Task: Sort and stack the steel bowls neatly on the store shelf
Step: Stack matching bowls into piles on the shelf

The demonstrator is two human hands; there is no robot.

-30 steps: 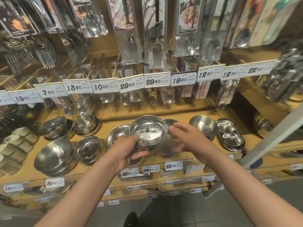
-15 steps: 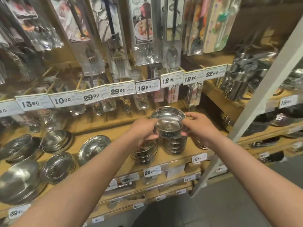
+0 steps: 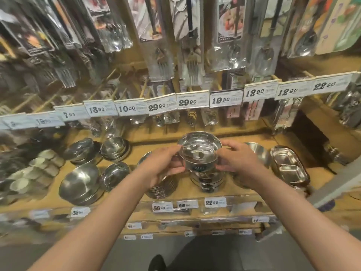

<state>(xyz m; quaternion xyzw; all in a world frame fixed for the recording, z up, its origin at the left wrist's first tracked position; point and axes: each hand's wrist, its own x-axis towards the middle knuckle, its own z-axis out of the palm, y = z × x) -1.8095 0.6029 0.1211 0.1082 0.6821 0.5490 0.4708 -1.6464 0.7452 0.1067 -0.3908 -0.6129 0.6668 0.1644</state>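
Store shelf (image 3: 230,192) of steel ware | steel bowl (image 3: 199,151) gripped at its sides by left hand (image 3: 164,165) and right hand (image 3: 237,159), held above matching stack (image 3: 207,180) | not yet nested; other stacks appear tidy | judged partway.

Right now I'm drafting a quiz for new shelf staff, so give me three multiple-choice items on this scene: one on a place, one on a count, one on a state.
1. Where is the held steel bowl?
A. above the stack of bowls
B. inside the divided tray
C. on the floor

2. How many hands hold it?
A. none
B. one
C. two

3. Which way does its opening face?
A. up
B. down
C. flat against the hanging forks

Answers:
1 A, the stack stands on the shelf just beneath it.
2 C, the left hand and right hand grip opposite sides.
3 A, its shiny inside shows from above.
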